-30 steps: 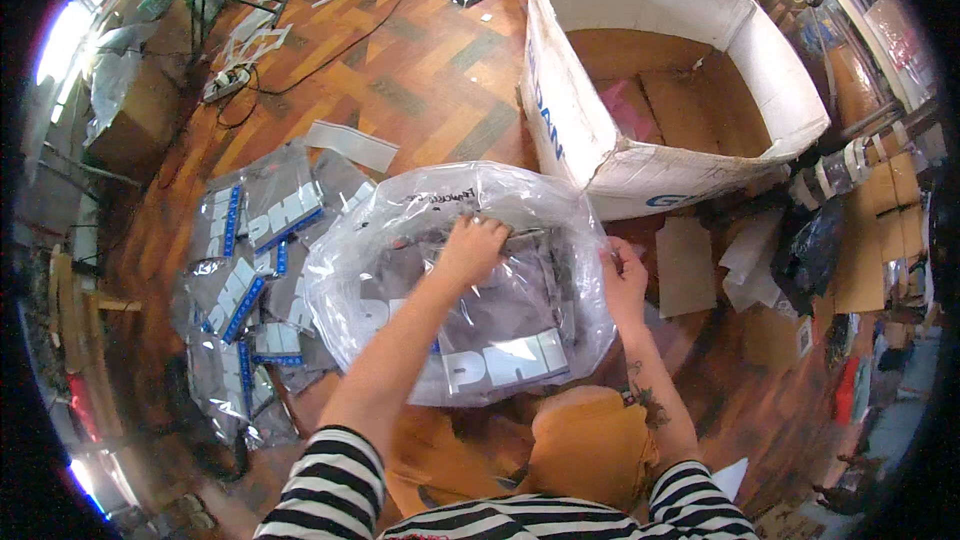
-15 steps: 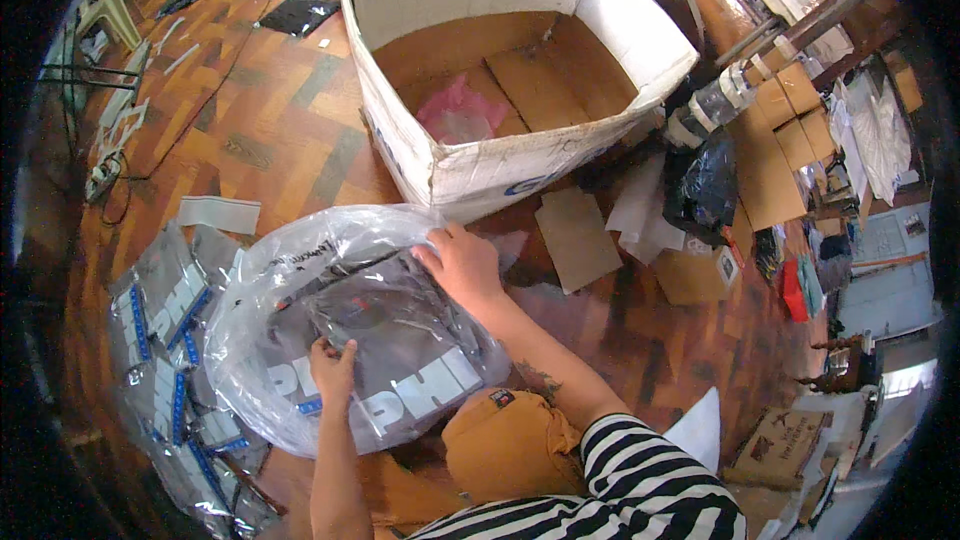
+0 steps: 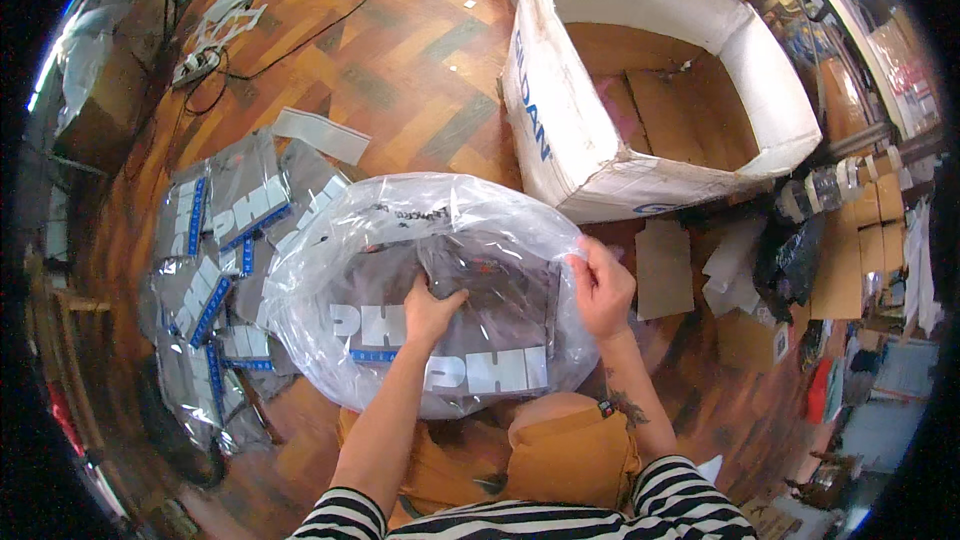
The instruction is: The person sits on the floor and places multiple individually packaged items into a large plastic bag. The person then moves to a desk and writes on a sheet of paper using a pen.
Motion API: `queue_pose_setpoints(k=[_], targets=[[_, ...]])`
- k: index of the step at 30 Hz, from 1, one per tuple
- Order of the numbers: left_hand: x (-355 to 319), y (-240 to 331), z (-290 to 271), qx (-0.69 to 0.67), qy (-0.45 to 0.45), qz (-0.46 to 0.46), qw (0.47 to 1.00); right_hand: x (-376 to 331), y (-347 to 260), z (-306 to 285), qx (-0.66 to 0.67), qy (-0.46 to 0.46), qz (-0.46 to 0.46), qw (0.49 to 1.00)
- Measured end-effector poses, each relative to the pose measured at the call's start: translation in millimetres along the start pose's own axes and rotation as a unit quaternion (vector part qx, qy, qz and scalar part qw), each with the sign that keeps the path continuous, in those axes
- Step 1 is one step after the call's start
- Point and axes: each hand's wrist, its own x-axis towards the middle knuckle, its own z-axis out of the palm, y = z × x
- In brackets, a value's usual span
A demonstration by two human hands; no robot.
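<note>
A large clear plastic bag (image 3: 455, 202) lies in front of my knees with its mouth spread wide. Inside it are grey packets (image 3: 480, 325), which look like folded garments in clear wrap with white lettering and a blue strip. My right hand (image 3: 603, 288) is closed on the right side of the bag's rim. Within the mouth, my left hand (image 3: 430, 312) rests against the packets, thumb apart from the fingers; some fingertips are hard to make out. Left of the bag, several similar packets (image 3: 245, 185) lie overlapping on the floor.
A big open white carton (image 3: 560, 130) stands beyond the bag to the right, with pink plastic inside. Flat cardboard (image 3: 664, 270) and a black plastic bag (image 3: 790, 255) lie right of it. A power strip (image 3: 197, 65) with a dark cable is on the wooden floor at far left.
The view has turned left, so everything appears farther right. My right hand now grips the bag's rim at its right side, where before it was at the far edge. My left hand remains inside.
</note>
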Motion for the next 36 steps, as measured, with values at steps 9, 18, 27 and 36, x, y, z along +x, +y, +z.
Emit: queue_pose_setpoints(k=[9,18,27,36], targets=[[19.7,22.3,39.7,0.124,-0.014,-0.047,0.991,20.3,5.3,5.4,-0.072,0.038,0.078,0.994],[27.8,36.4,49.7,0.105,0.032,-0.123,0.986,-41.7,-8.6,31.0,-0.074,-0.245,-0.147,0.956],[-9.6,7.2,36.3,0.350,-0.060,0.277,0.893,-66.0,51.2,92.5,-0.214,-0.346,0.055,0.912],[8.0,-20.8,52.3,0.275,-0.050,0.228,0.933,-47.2,45.1,102.3,-0.286,-0.347,-0.013,0.893]])
